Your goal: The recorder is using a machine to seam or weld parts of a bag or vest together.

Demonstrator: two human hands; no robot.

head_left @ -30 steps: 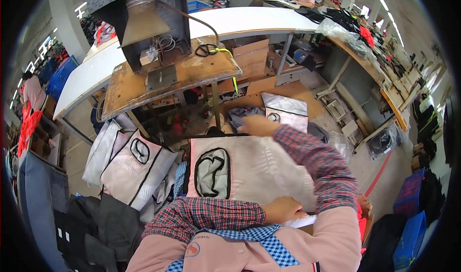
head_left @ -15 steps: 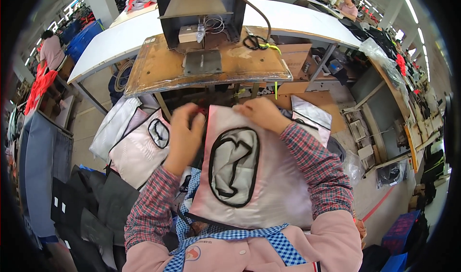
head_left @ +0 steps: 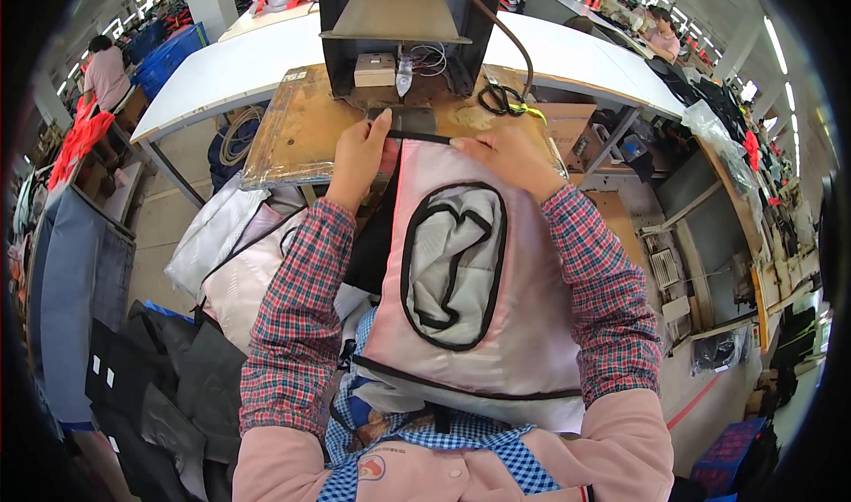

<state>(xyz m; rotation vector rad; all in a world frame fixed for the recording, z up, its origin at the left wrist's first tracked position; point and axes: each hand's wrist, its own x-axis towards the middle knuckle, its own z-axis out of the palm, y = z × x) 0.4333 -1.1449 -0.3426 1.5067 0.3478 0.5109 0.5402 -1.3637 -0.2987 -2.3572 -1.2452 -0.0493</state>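
A pale pink, silvery fabric panel [head_left: 532, 334] with black binding hangs in front of me, its top edge raised to the wooden bench edge. An oval opening [head_left: 454, 267] bound in black shows crumpled grey-white cloth inside. My left hand [head_left: 359, 158] is closed, thumb and fingers pinching the black strip at the panel's upper left corner. My right hand [head_left: 512, 158] grips the top edge farther right, fingers partly hidden. The strip [head_left: 420, 136] is stretched between both hands, just before a dark metal plate [head_left: 415, 119] under the machine's pointed tip [head_left: 404, 84].
The machine's flared metal hood [head_left: 396, 10] stands over the wooden bench [head_left: 288, 130]. Black-handled scissors [head_left: 501, 100] lie right of the plate. More pale fabric pieces [head_left: 208, 236] sit at left, above dark cloth pieces [head_left: 191, 369]. Two people work farther back.
Both hands have moved forward and up to the bench edge, carrying the panel's top edge. The black strip is now drawn taut between them. My view has shifted slightly.
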